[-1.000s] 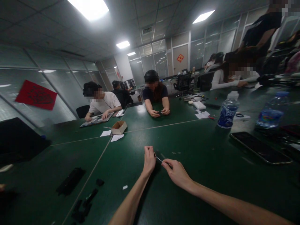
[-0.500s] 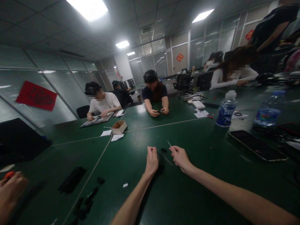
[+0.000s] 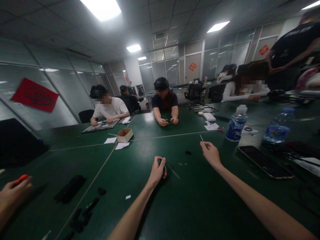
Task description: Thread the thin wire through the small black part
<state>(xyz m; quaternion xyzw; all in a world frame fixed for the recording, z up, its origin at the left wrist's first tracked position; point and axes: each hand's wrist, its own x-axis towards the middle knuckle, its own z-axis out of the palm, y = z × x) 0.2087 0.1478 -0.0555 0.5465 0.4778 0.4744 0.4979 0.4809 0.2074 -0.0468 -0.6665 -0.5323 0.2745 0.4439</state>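
Note:
My left hand point(image 3: 157, 170) rests on the green table point(image 3: 195, 200) with its fingers curled round a small dark part point(image 3: 160, 162). My right hand point(image 3: 210, 153) is stretched out to the right and forward, pinching a thin pale pin-like tool point(image 3: 201, 138) that points up and away. Between the two hands lie a tiny black piece point(image 3: 188, 152) and a thin dark rod point(image 3: 173, 171) on the table.
A dark phone point(image 3: 265, 162) lies right of my right hand, with two water bottles point(image 3: 235, 127) behind it. Black parts point(image 3: 70, 188) lie at the left. Another person's hand point(image 3: 13, 193) with an orange item enters at far left. Several people sit across the table beside a small cardboard box point(image 3: 125, 134).
My right hand has pulled away from the left hand, moving right and forward with the thin tool. The left hand stayed closed. A neighbour's hand came in at the left.

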